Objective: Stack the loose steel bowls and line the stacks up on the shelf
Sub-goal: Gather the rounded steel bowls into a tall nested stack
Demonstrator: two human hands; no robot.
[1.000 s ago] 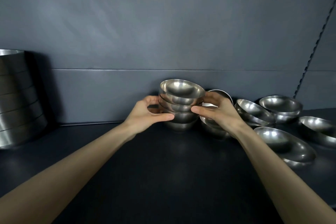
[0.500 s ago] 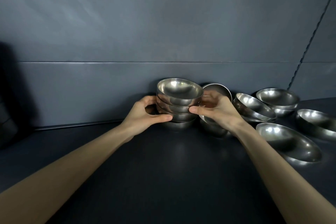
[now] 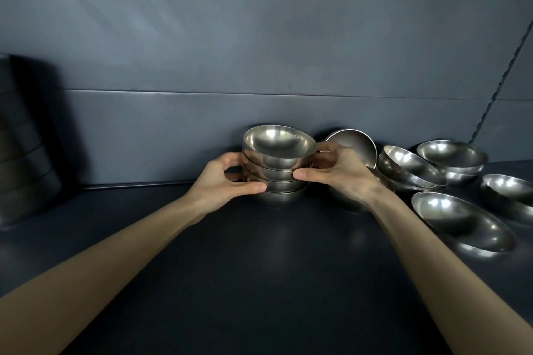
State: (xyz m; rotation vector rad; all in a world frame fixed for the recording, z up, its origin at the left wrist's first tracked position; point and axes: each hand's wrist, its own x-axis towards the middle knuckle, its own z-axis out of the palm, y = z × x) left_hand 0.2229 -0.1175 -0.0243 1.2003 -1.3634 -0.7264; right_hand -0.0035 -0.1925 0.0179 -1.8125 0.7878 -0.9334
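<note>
Both hands, left [image 3: 223,181] and right [image 3: 340,174], clasp the bowl stack [image 3: 277,164]; bare shelf [image 3: 144,210] lies leftward.

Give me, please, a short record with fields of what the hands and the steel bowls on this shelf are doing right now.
left hand: grips the left side of the stack of bowls
right hand: grips the stack's right side
stack: about four nested bowls, upright on the shelf
tilted bowl: on edge behind the right hand
loose bowls: several unstacked at right
tall steel stack: far left, in shadow
</note>
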